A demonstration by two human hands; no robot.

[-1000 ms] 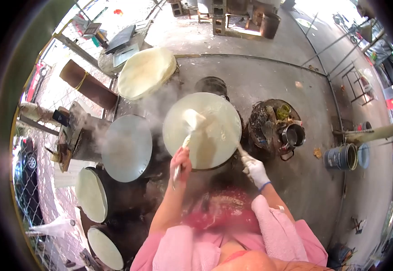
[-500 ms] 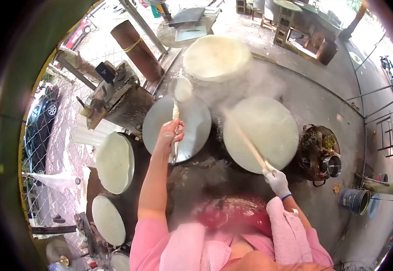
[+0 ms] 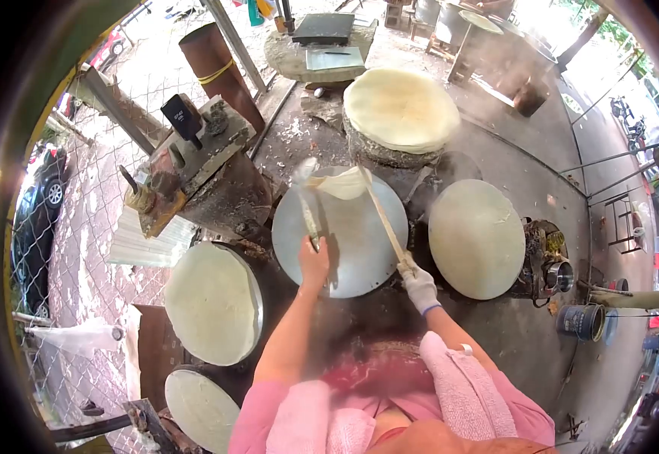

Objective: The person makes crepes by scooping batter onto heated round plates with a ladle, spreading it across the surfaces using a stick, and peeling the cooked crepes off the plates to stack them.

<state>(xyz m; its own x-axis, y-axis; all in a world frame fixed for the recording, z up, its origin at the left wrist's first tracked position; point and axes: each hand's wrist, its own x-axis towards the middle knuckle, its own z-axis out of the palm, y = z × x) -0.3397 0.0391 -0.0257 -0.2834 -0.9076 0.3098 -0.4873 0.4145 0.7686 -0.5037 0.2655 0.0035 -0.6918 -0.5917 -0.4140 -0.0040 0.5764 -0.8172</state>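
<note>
My left hand is closed around the handle of a ladle, whose bowl is blurred over the far part of a bare round metal griddle. In a white glove, my right hand grips a long flat wooden stick that slants over the same griddle. A cream-coloured patch, perhaps batter, lies between the ladle and the stick tip; whether it is on the griddle or above it I cannot tell. To the right, a pale thin sheet covers another round griddle.
A stack of pale flatbreads stands behind the griddle. More round pale sheets lie at left, with another below. A sooty stove with a metal pot is at far right. Steam drifts at the back.
The right hand has brought the stick left, from the covered griddle to the bare one. The ladle has tilted, and a cream patch now shows by its bowl. The camera view has shifted.
</note>
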